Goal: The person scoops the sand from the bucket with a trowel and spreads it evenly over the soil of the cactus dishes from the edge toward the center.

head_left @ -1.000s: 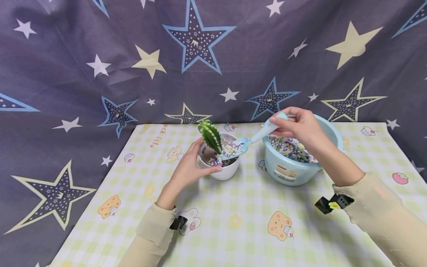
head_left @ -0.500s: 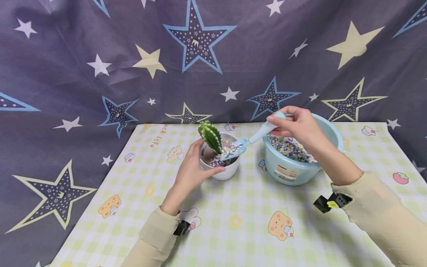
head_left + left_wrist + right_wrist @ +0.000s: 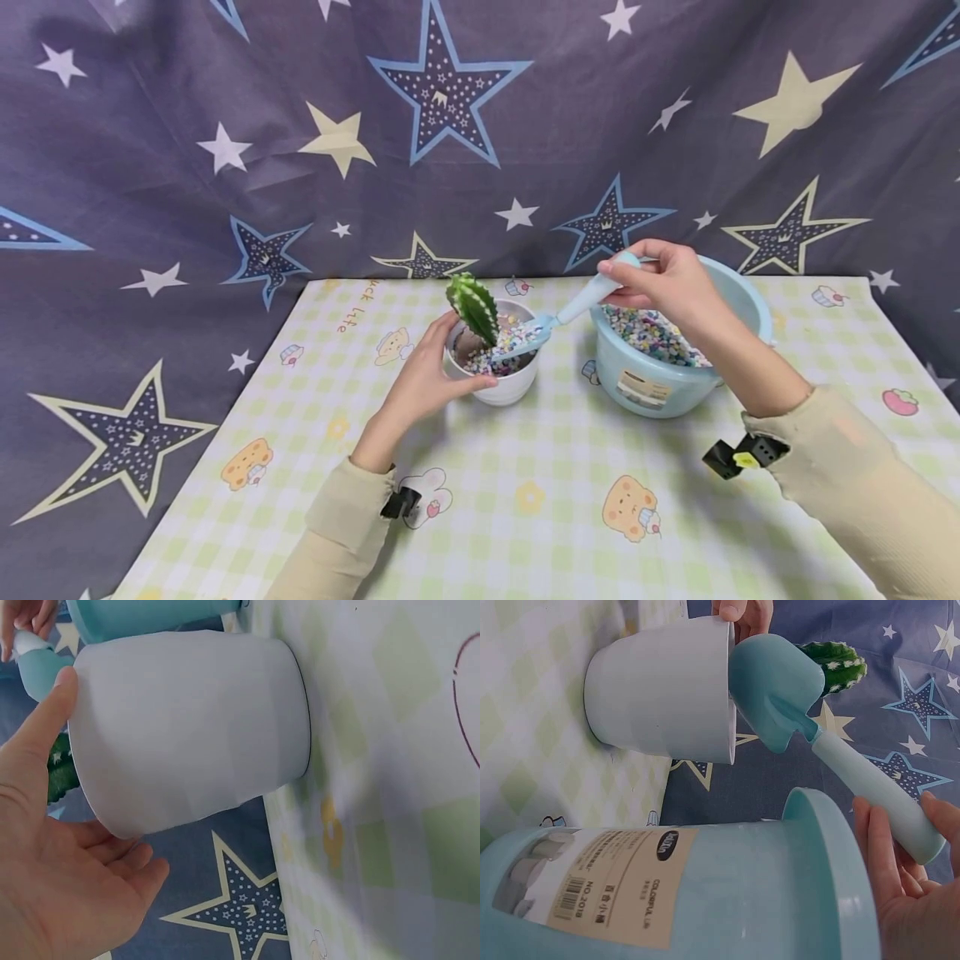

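Observation:
A white flowerpot (image 3: pixel 504 392) stands on the table, with a green cactus (image 3: pixel 472 308) leaning left inside it and colored pebbles (image 3: pixel 480 363) around the base. My left hand (image 3: pixel 422 373) holds the pot's left side, thumb at the front rim and fingers curled behind. Between thumb and fingers my right hand (image 3: pixel 671 283) grips the handle of a light blue trowel (image 3: pixel 592 298). Its blade, tipped down to the left over the pot's opening, still carries some pebbles. In the right wrist view the blade's underside (image 3: pixel 776 679) overlaps the pot's rim.
A light blue basin (image 3: pixel 652 392) of colored pebbles (image 3: pixel 652 333) stands right of the pot, beneath my right forearm. The table has a green checked cloth (image 3: pixel 525 542). A dark curtain (image 3: pixel 480 200) with stars hangs behind.
The trowel's blade has tilted further down, and its heap of pebbles has shrunk as some slid into the pot. My left hand shifted slightly right and back, still at the pot.

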### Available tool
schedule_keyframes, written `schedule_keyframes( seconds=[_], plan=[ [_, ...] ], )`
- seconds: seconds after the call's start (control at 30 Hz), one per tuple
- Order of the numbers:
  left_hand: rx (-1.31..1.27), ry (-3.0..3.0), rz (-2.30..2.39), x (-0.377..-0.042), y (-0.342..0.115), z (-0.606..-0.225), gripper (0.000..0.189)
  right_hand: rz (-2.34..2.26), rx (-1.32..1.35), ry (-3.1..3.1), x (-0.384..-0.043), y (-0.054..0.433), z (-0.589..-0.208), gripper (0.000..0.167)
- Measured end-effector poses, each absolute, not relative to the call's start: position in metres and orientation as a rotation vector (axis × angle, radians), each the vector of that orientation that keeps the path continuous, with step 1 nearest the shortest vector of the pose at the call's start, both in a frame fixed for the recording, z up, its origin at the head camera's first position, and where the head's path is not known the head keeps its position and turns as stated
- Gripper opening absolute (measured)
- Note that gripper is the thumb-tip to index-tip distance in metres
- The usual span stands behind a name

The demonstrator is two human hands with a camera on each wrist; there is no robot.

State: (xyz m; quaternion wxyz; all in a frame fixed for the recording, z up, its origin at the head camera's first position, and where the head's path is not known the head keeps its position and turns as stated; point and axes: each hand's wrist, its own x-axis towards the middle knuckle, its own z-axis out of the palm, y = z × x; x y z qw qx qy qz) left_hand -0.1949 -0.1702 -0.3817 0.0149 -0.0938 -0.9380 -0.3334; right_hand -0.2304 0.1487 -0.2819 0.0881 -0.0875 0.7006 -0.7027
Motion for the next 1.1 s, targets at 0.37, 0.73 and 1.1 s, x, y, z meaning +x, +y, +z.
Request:
schedule_keyframes(
  seconds=[0.37,0.73,1.1],
  plan=[
    [-0.235,-2.894,-1.009,-0.189,-0.164,-0.379,0.116,-2.09,-0.271,2.08,-0.23,0.147,-0.281,0.017],
    [-0.176,-2.902,-0.949,-0.184,-0.158,-0.377,0.115,-2.095,-0.269,2.077,-0.229,0.146,-0.281,0.017],
    [-0.26,-2.908,-1.034,-0.189,-0.165,-0.38,0.117,-1.968,-0.266,2.216,-0.226,0.143,-0.275,0.026]
  ],
)
